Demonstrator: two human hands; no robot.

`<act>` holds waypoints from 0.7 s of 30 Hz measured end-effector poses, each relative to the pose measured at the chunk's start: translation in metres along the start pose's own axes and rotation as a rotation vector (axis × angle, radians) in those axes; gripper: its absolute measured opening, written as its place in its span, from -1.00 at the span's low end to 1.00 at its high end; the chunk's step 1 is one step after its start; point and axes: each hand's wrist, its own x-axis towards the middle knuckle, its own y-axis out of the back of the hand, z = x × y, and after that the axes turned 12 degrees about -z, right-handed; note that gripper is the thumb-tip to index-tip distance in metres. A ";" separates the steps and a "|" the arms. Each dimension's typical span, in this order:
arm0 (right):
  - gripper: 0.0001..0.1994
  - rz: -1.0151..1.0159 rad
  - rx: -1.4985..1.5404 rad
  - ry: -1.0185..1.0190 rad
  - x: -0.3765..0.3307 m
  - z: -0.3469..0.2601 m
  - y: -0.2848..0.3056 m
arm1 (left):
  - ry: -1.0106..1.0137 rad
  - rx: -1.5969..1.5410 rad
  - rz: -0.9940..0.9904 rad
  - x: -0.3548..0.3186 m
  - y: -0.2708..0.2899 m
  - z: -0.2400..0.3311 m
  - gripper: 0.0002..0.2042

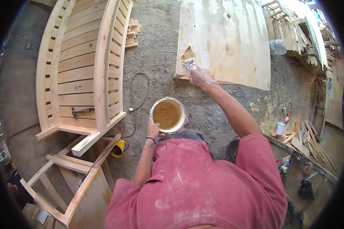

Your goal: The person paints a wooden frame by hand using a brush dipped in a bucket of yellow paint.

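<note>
- The left hand (153, 129) grips the rim of a white tub (167, 114) at its near-left side, fingers wrapped over the edge; a dark band sits on the wrist.
- The tub is full of tan paste (166, 115) and hangs above the concrete floor (156, 57), just in front of the person's chest.
- The right hand (200, 76) is closed round a small putty knife (189, 64), arm stretched forward.
- The knife's blade rests on the board (233, 42) near its near-left corner, touching a ragged brown patch (187, 53) of paste or damage at the left edge.
- The board is a pale plywood sheet lying flat on the floor, its near edge just beyond the right hand.
- To the left lies a slatted wooden frame (80, 68), with a hammer (81, 111) on its near slats.
- A black cable (139, 91) loops on the floor between the frame and the tub.
- A yellow object (119, 148) lies by the frame's near corner.
- Beyond the board's right edge sits a plastic bottle (277, 47); wood offcuts (305, 141) and a small white cup (280, 128) lie at the far right.
</note>
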 end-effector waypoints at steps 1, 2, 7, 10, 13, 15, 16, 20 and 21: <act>-0.68 -0.040 -0.045 0.016 -0.006 0.000 0.005 | 0.010 -0.030 0.010 0.000 0.007 0.001 -0.39; -0.70 -0.124 -0.094 0.045 -0.007 0.001 0.015 | 0.012 -0.072 0.045 0.000 0.013 0.002 -0.41; -0.83 -0.106 0.351 -0.210 0.045 0.007 0.090 | -0.013 -0.057 0.134 0.001 0.051 0.009 -0.36; -0.85 -0.164 0.109 -0.156 0.054 -0.016 0.082 | -0.052 -0.014 0.151 0.003 0.075 0.009 -0.36; -0.77 -0.245 -0.017 -0.080 0.037 -0.029 0.072 | -0.076 -0.107 0.160 0.007 0.096 0.005 -0.38; -0.78 -0.426 0.129 -0.171 0.031 -0.022 0.087 | -0.054 -0.179 0.181 0.008 0.107 0.001 -0.40; -0.76 -0.470 0.030 -0.203 0.032 -0.016 0.099 | -0.046 -0.214 0.194 0.009 0.112 0.000 -0.40; -0.82 -0.174 0.402 -0.337 0.057 -0.013 0.119 | -0.017 -0.192 0.127 0.008 0.123 0.000 -0.39; -0.82 -0.273 0.281 -0.225 0.059 -0.018 0.112 | -0.024 -0.154 0.147 0.008 0.121 0.001 -0.39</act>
